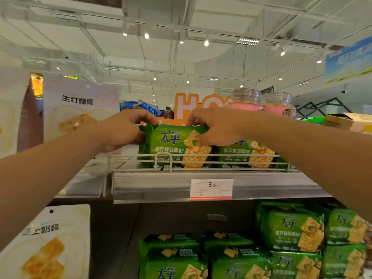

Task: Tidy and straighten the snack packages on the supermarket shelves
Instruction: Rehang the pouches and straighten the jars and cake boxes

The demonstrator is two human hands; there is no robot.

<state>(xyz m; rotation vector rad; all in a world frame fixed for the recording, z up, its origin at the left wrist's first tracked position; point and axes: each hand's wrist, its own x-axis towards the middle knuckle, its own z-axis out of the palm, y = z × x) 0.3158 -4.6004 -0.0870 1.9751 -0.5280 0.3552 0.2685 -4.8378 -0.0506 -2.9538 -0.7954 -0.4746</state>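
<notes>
A green cracker pack (171, 144) stands upright on the top shelf (161, 186), behind a white wire rail (141, 160). My left hand (122, 130) grips its left end, fingers curled over the top corner. My right hand (216, 125) holds its right top edge, fingers over the front. A second green cracker pack (241, 155) stands right beside it, partly hidden by my right hand and forearm.
Two clear jars with pink bands (259, 101) stand behind on the right, with a cardboard box (346, 120) further right. White snack bags (78, 109) fill the left. A price tag (211, 189) hangs on the shelf edge. More green packs (291, 228) lie stacked on the shelf below.
</notes>
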